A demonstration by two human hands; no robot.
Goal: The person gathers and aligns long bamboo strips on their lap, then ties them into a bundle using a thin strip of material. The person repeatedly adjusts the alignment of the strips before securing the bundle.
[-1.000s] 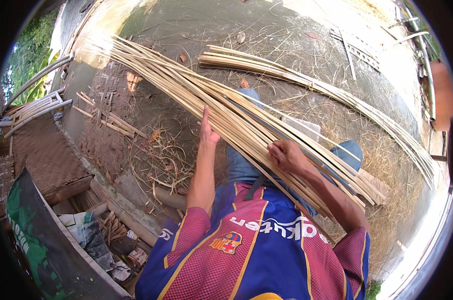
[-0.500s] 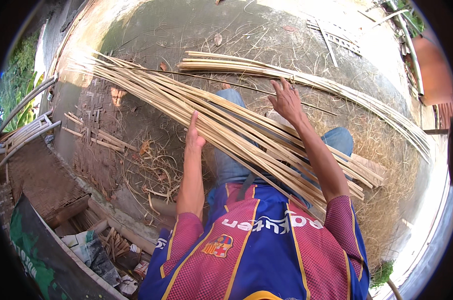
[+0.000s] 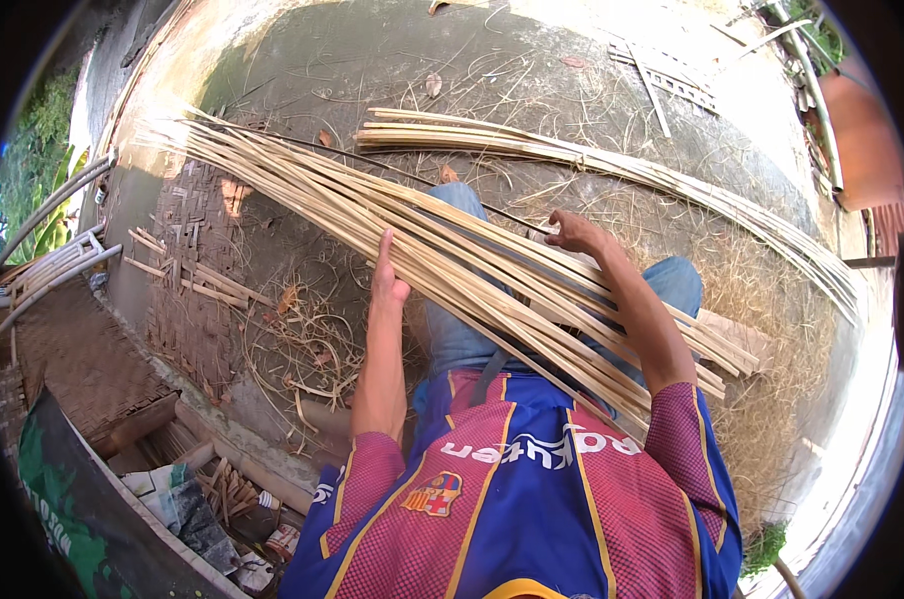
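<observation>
Sticks [image 3: 427,245] lie clasped in the left hand [image 3: 388,282]. A dark stick [image 3: 512,217] reaches the right hand's [image 3: 582,237] curled fingers; whether pinched, I cannot tell.

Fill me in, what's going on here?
A person has a bundle of pale strips across their lap. The left hand is at its near edge, fingers mostly hidden. The right hand is past its far edge, by a dark strip; whether it grips is unclear. Another bundle lies on the ground.

This is an outdoor work yard. Curly tan shavings [image 3: 338,321] litter grey ground [image 3: 342,55] beneath long, slender, pale wooden strips [image 3: 442,255].
</observation>
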